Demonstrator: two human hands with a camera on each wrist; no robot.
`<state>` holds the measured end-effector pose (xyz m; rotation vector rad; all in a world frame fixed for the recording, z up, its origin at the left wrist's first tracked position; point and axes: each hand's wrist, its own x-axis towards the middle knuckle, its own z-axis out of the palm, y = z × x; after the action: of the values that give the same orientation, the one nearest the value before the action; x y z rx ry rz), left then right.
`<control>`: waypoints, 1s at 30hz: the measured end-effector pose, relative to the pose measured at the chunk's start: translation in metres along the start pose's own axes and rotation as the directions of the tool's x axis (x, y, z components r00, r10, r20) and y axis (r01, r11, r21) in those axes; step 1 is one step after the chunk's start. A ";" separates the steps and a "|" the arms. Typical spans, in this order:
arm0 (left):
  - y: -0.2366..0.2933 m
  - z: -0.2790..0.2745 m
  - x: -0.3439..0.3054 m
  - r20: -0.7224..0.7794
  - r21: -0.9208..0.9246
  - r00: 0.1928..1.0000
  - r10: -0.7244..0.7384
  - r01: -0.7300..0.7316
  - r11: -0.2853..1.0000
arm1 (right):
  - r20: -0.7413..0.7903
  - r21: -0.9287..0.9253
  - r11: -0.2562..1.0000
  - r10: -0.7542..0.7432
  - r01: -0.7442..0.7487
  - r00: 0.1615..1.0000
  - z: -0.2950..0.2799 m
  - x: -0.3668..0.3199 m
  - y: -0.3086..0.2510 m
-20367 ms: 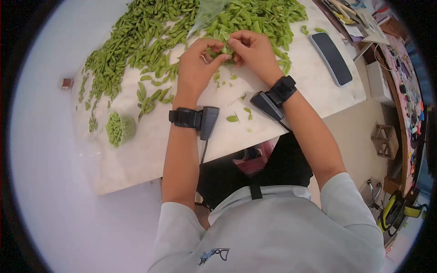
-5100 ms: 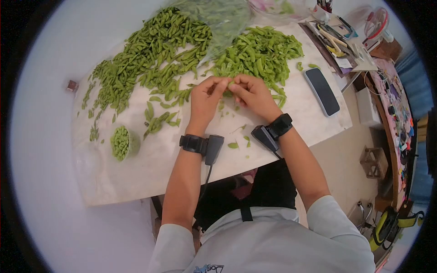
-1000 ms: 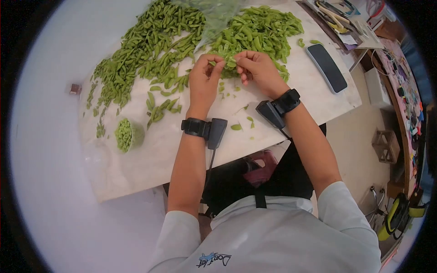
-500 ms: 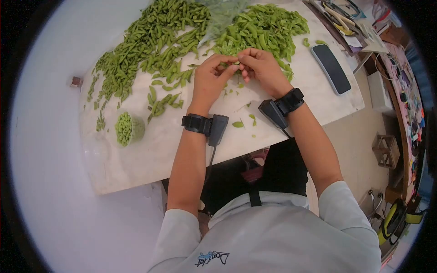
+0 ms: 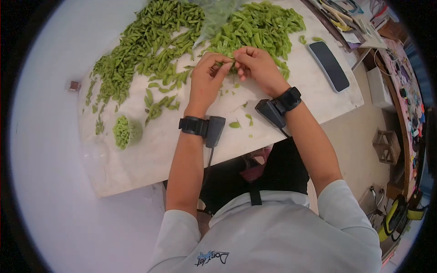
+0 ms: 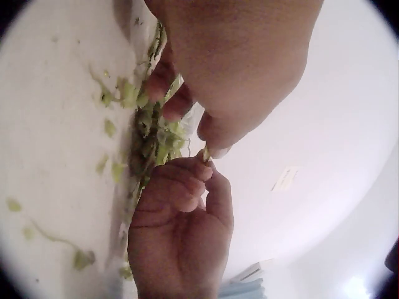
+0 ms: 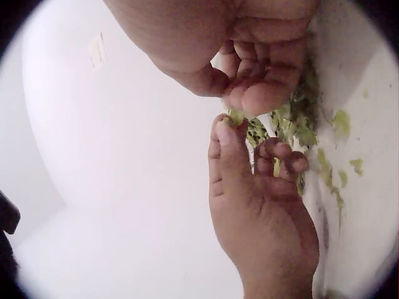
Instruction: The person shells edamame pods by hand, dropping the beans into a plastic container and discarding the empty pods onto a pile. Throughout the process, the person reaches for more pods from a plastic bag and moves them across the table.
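My left hand (image 5: 205, 84) and right hand (image 5: 261, 70) meet fingertip to fingertip over the near edge of the pods. Between them is a small green soybean pod (image 7: 234, 117), mostly covered by fingers. In the right wrist view the left thumb and forefinger pinch it, with the right fingertips right at its other end. The left wrist view shows both hands' thumbs and forefingers closed in on the same piece. Dark green pods (image 5: 136, 59) spread to the left; a brighter pile of pods (image 5: 266, 29) lies behind the hands. Shelled beans (image 5: 121, 132) fill a clear cup (image 5: 136, 131) at the left.
A clear plastic bag (image 5: 216, 20) lies between the two piles. At the right of the white tabletop (image 5: 154, 159) is a phone (image 5: 328, 67). Several green scraps (image 5: 234, 124) lie in front of the hands. Tools (image 5: 337, 18) stand on a surface at the back right.
A second ago the hands were slightly apart with an opened pod at the fingertips; now the fingertips meet around a small pod. Cup, phone and bag keep their places on the table.
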<state>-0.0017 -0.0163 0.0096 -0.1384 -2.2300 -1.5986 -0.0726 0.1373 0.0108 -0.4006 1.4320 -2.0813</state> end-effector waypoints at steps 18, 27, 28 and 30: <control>0.086 -0.169 -0.095 -0.588 0.419 0.808 0.045 0.257 0.871 | -0.163 -0.054 0.978 -0.207 0.200 0.965 0.007 0.001 -0.002; 0.098 -0.176 -0.084 -0.337 0.722 0.936 -0.104 0.328 0.609 | -0.150 -0.108 0.981 -0.175 0.160 0.973 0.004 0.001 -0.005; 0.102 -0.166 -0.070 -0.311 0.683 0.938 -0.153 0.332 0.650 | -0.141 -0.111 0.980 -0.179 0.164 0.974 0.003 0.002 -0.004; 0.106 -0.144 -0.040 -0.205 0.635 0.962 -0.179 0.270 0.723 | -0.135 -0.116 0.980 -0.178 0.163 0.975 0.003 0.002 -0.003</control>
<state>0.1034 -0.1076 0.1280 0.4419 -2.6295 -0.7782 -0.0736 0.1346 0.0150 -0.4355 1.6479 -2.2168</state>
